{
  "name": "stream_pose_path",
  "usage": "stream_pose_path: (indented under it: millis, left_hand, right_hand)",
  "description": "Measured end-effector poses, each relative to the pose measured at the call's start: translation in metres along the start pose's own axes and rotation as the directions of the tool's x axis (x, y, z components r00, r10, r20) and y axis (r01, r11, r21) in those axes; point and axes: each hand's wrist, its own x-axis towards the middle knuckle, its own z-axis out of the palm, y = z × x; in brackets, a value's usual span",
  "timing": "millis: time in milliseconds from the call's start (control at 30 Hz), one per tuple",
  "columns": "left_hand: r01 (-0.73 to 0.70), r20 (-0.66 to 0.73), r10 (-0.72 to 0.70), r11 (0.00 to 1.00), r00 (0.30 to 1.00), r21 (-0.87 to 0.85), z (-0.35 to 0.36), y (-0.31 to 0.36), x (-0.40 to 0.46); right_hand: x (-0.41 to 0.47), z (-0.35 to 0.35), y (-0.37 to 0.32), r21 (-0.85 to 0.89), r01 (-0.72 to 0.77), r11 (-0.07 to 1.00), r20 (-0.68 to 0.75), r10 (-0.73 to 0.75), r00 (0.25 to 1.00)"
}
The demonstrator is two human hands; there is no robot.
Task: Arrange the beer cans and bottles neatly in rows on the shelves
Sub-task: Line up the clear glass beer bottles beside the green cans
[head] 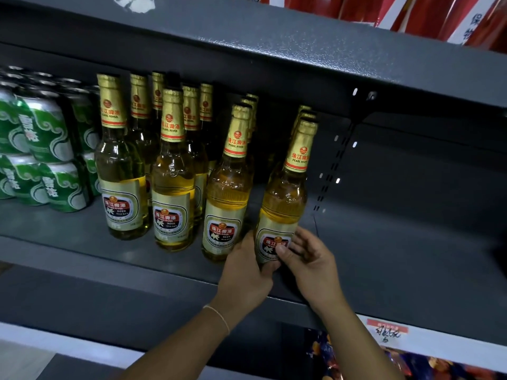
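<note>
- The left hand (245, 272) wraps round the base of the rightmost front bottle (285, 193), fingers curled behind its lower left side.
- The right hand (310, 259) holds the same bottle from the right, thumb pressed on the red front label, fingers curved round the far side.
- A thin bracelet (219, 315) circles the left wrist.
- That bottle stands upright at the near edge of the dark grey shelf (82, 242), heading a row of gold-capped bottles that runs back into the shelf.
- Just to its left stands a second front bottle (227, 187), close to the left hand, with more bottles behind.
- Further left are two more front bottles, one (172, 174) slightly nearer than the other (120, 160); their rows behind look less even.
- At the far left, green beer cans (46, 149) are stacked two high, several deep.
- The shelf to the right of the held bottle is bare, backed by a slotted upright (332, 171).
- Below right, a price tag (388, 331) sits on a white shelf edge.
</note>
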Motion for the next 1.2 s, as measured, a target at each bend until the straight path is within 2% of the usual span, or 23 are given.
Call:
stream_pose_path:
  millis: [367, 1033, 1200]
  left_hand:
    - [0.004, -0.017, -0.004, 1.000, 1.000, 0.007, -0.0007, 0.0006, 0.0001]
    - [-0.022, 0.000, 0.022, 0.999, 1.000, 0.025, -0.0047, 0.0039, -0.0011]
    - [0.031, 0.052, -0.042, 0.981, 0.998, 0.193, -0.0052, 0.0064, -0.0049]
  right_hand:
    - [0.0002, 0.0036, 0.0080, 0.107, 0.001, 0.994, -0.016, 0.001, 1.000]
    - [-0.0015, 0.0039, 0.0091, 0.095, 0.021, 0.995, -0.006, -0.021, 1.000]
    - [-0.0024, 0.0039, 0.0068, 0.080, 0.025, 0.996, -0.031, -0.023, 0.999]
